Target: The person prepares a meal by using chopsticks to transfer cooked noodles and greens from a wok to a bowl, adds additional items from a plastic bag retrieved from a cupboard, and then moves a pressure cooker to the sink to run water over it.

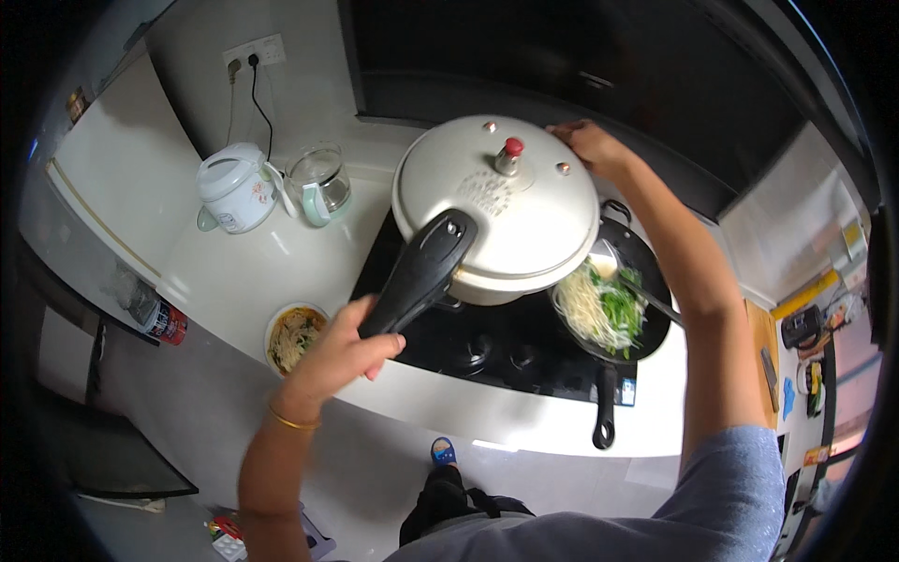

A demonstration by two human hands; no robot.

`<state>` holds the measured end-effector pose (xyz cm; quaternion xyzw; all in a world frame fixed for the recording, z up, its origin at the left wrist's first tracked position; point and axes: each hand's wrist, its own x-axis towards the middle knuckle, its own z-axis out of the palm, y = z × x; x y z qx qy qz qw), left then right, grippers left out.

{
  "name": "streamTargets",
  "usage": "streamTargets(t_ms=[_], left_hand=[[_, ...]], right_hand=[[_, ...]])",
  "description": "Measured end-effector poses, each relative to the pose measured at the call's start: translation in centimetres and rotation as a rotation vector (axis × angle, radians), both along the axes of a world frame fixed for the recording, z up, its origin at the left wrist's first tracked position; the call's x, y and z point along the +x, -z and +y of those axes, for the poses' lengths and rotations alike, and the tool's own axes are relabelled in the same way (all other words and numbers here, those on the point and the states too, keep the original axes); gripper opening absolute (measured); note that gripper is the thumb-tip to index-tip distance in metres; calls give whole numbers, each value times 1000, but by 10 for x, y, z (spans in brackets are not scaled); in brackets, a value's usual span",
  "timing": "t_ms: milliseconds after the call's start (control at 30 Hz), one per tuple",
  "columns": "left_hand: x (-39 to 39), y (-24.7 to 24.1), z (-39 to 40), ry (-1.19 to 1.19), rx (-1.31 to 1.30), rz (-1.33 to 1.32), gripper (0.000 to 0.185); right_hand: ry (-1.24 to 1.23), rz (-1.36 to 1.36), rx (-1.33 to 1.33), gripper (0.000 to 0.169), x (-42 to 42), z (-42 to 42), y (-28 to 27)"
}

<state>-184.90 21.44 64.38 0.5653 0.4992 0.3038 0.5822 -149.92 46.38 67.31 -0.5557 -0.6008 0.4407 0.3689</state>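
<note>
A pressure cooker (pixel 435 190) with a silver metal lid and a red-topped valve (pixel 513 147) appears raised over the gas hob. My left hand (pixel 344 348) grips its long black handle (pixel 421 274). At the cooker's far right side is my right hand (pixel 593 147); the fingers curl around the rim area, partly hidden, apparently on the small helper handle. Below my right forearm sits a black frying pan (pixel 657 337), holding pale shreds (pixel 583 309) and chopped greens (pixel 621 309). A metal ladle (pixel 650 298) rests in the pan.
Left on the white counter (pixel 218 274) stand a small rice cooker (pixel 239 190) and a glass kettle (pixel 319 183). A bowl of food (pixel 295 330) is near the front edge. The black glass hob (pixel 435 351) lies beneath. Rightward, a knife (pixel 769 379) lies on a wooden board (pixel 758 330).
</note>
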Motion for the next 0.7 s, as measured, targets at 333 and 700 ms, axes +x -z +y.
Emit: streamTargets(t_ms=[333, 700], left_hand=[[214, -97, -114, 460, 110, 55, 53], [643, -19, -336, 1237, -83, 51, 56]], right_hand=[[417, 152, 128, 32, 322, -354, -71], [1174, 147, 37, 23, 644, -885, -21]])
